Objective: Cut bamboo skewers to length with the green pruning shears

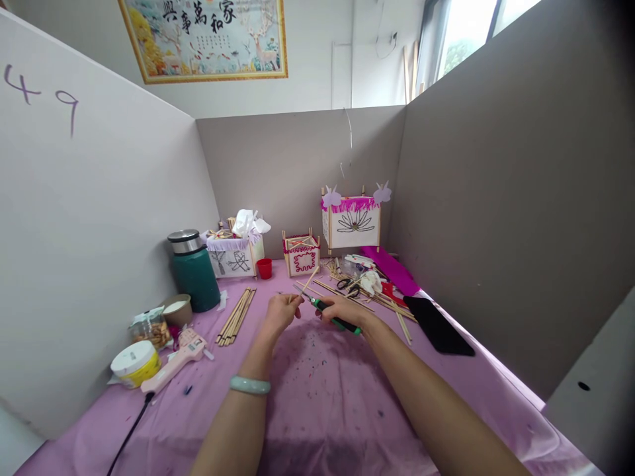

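My left hand (284, 313) pinches a thin wooden stick (310, 280), which slants up and to the right above the table. In my right hand (342, 311) is a pair of green-and-black handled scissors or pruners (338, 322), with the metal blades pointing left toward the stick. The blade tips are close to the stick; whether they touch it I cannot tell. Left of my hands lies a bundle of bamboo sticks (237, 317) with dark bands. Small dark scraps dot the pink cloth (317, 390) below my hands.
A pink glue gun (178, 360), yellow-and-white tub (135, 365) and green bottle (194, 274) stand left. At the back are a small red-trimmed box frame (301, 256), a red cup (264, 268) and a lantern (351, 225). Right lie black scissors (348, 287), loose sticks and a black tablet (439, 327).
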A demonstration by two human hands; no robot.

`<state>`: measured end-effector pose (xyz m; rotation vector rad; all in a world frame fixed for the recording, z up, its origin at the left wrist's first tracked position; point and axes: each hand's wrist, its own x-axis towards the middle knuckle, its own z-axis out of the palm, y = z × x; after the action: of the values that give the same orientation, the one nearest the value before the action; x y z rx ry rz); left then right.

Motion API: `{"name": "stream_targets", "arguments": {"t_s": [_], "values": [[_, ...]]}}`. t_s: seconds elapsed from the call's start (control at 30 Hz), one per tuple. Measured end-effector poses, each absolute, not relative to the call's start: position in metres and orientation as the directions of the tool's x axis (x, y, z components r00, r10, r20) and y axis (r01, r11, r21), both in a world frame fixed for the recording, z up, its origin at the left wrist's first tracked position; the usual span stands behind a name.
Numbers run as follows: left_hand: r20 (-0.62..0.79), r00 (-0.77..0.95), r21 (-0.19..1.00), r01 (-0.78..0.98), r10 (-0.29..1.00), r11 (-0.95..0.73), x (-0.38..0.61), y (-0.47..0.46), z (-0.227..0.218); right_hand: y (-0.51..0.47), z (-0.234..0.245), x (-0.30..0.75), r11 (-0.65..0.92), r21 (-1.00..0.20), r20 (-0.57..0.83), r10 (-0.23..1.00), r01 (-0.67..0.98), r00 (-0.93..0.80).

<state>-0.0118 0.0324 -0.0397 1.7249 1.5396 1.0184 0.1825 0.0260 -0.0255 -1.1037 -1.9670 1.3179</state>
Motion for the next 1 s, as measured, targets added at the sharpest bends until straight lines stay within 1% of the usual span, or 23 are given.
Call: {"name": "stream_targets", "arguments": {"t_s": [0.07, 0.1, 0.2, 0.3, 0.37, 0.43, 0.47, 0.5, 0.53, 0.6, 0.63, 0.67, 0.73, 0.83, 0.93, 1.0], "values": [[0.031, 0.089, 0.936, 0.348, 0.996, -0.061, -0.014, 0.031, -0.039, 0.025, -0.026, 0.183, 0.189, -0.927, -0.015, 0.844, 0.324, -0.537], [-0.021, 0.137, 0.965, 0.263, 0.99, -0.016, -0.016, 0.031, -0.039, 0.025, -0.026, 0.184, 0.18, -0.931, -0.022, 0.841, 0.318, -0.541], [-0.112, 0.28, 0.993, 0.072, 0.954, 0.096, -0.023, 0.03, -0.036, 0.023, -0.026, 0.185, 0.152, -0.943, -0.044, 0.825, 0.296, -0.563], [-0.185, 0.37, 0.98, -0.001, 0.91, 0.2, -0.028, 0.031, -0.034, 0.023, -0.027, 0.187, 0.166, -0.948, -0.023, 0.816, 0.272, -0.577], [-0.19, 0.373, 0.979, 0.008, 0.908, 0.201, -0.027, 0.032, -0.034, 0.025, -0.029, 0.187, 0.186, -0.945, -0.004, 0.817, 0.269, -0.577], [-0.125, 0.278, 0.99, 0.101, 0.952, 0.1, -0.022, 0.033, -0.036, 0.028, -0.032, 0.186, 0.192, -0.938, -0.002, 0.83, 0.289, -0.557], [-0.066, 0.197, 0.979, 0.2, 0.978, 0.026, -0.018, 0.033, -0.037, 0.03, -0.032, 0.185, 0.188, -0.933, -0.008, 0.843, 0.307, -0.538], [0.015, 0.107, 0.942, 0.331, 0.994, -0.05, -0.015, 0.034, -0.039, 0.032, -0.033, 0.184, 0.178, -0.927, -0.019, 0.856, 0.331, -0.516], [0.113, 0.027, 0.872, 0.476, 0.993, -0.112, -0.011, 0.034, -0.04, 0.034, -0.033, 0.182, 0.165, -0.92, -0.035, 0.869, 0.356, -0.493], [0.296, -0.056, 0.667, 0.727, 0.954, -0.164, -0.004, 0.033, -0.044, 0.036, -0.032, 0.178, 0.136, -0.906, -0.066, 0.89, 0.401, -0.451], [0.359, -0.066, 0.565, 0.809, 0.931, -0.16, -0.001, 0.032, -0.046, 0.036, -0.031, 0.176, 0.123, -0.9, -0.079, 0.897, 0.418, -0.435], [0.39, -0.068, 0.482, 0.865, 0.918, -0.14, 0.002, 0.031, -0.047, 0.036, -0.03, 0.174, 0.112, -0.895, -0.09, 0.902, 0.431, -0.422], [0.387, -0.079, 0.368, 0.927, 0.919, -0.076, 0.006, 0.028, -0.048, 0.035, -0.027, 0.171, 0.098, -0.888, -0.103, 0.91, 0.449, -0.402], [0.357, -0.082, 0.269, 0.963, 0.931, -0.019, 0.012, 0.026, -0.048, 0.035, -0.024, 0.17, 0.091, -0.885, -0.111, 0.911, 0.456, -0.397], [0.365, -0.063, 0.242, 0.97, 0.929, -0.03, 0.015, 0.025, -0.046, 0.038, -0.026, 0.173, 0.071, -0.904, -0.129, 0.896, 0.422, -0.426], [0.367, -0.08, 0.286, 0.958, 0.927, -0.031, 0.016, 0.027, -0.044, 0.04, -0.03, 0.175, 0.052, -0.914, -0.144, 0.885, 0.402, -0.443]]}}
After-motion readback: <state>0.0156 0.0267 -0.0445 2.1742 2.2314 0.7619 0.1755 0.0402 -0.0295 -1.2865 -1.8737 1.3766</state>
